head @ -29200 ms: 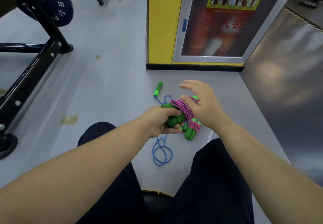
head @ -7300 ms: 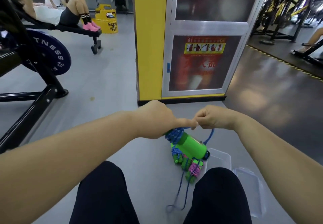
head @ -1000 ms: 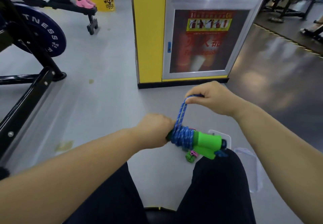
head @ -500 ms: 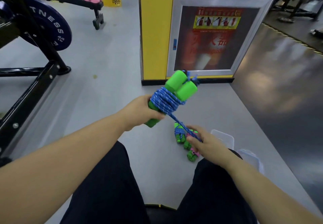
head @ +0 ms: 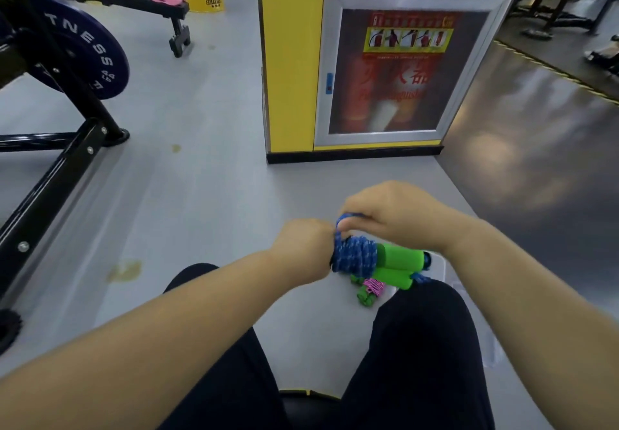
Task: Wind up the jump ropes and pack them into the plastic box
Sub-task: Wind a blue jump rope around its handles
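Observation:
My left hand (head: 306, 245) grips the near ends of two bright green foam handles (head: 400, 263) that lie side by side, pointing right. Blue rope (head: 355, 257) is wound in a thick band around them. My right hand (head: 388, 216) pinches the last blue loop just above the band. Below, on the grey floor, lies a wound bundle with green handles and pink rope (head: 370, 290). The clear plastic box (head: 438, 260) shows only as a sliver behind the handles and my right knee.
I sit with both knees in dark trousers low in view. A yellow pillar (head: 291, 61) with a fire-extinguisher cabinet (head: 398, 71) stands ahead. A black weight rack with a plate (head: 80, 57) is at the left. A person lies on a bench at the far left.
The handle bundle came down from a raised, tilted pose to lie level over the floor. My right hand rose from near the floor bundles to the top of the blue band, holding the rope's end loop.

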Motion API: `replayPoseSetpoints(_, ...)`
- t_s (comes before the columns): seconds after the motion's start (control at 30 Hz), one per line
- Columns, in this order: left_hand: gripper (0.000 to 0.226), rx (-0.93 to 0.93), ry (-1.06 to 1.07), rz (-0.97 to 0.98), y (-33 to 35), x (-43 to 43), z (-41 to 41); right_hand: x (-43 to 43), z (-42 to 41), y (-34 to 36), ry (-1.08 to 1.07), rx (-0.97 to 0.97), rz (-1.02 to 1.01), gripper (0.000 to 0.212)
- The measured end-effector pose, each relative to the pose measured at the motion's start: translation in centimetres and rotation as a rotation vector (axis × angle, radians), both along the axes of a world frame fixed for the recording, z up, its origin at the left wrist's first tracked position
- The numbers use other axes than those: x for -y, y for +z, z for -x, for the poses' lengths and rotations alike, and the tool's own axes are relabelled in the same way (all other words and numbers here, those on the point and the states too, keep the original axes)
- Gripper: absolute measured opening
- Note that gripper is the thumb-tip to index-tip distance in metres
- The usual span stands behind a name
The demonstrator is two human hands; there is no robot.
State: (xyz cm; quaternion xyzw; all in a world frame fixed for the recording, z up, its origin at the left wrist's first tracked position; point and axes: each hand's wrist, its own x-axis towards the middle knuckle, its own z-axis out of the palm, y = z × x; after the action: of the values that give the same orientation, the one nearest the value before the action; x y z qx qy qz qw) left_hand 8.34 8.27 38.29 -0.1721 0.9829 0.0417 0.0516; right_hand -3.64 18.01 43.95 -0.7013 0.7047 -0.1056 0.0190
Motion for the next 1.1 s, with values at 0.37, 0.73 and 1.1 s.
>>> replayPoseSetpoints(0.37, 0.052, -0.286, -0.040, -1.029, 2.4, 0.2, -1.8, -1.8, 4.4, -5.7, -0.409, 0.747, -0.154, 0.047)
replayPoseSetpoints(0.73, 0.045, -0.462, 0.320, -1.708, -1.1, -0.2, -1.8, -2.6, -2.8, -9.0, -0.587, 1.083, 0.298, 0.021)
replayPoseSetpoints(1.1, 0.014, -0.566, 0.465, -1.784, -1.6, -0.9, -1.5, -3.2, -4.7, -9.3, -0.700, 1.077, 0.637, 0.015)
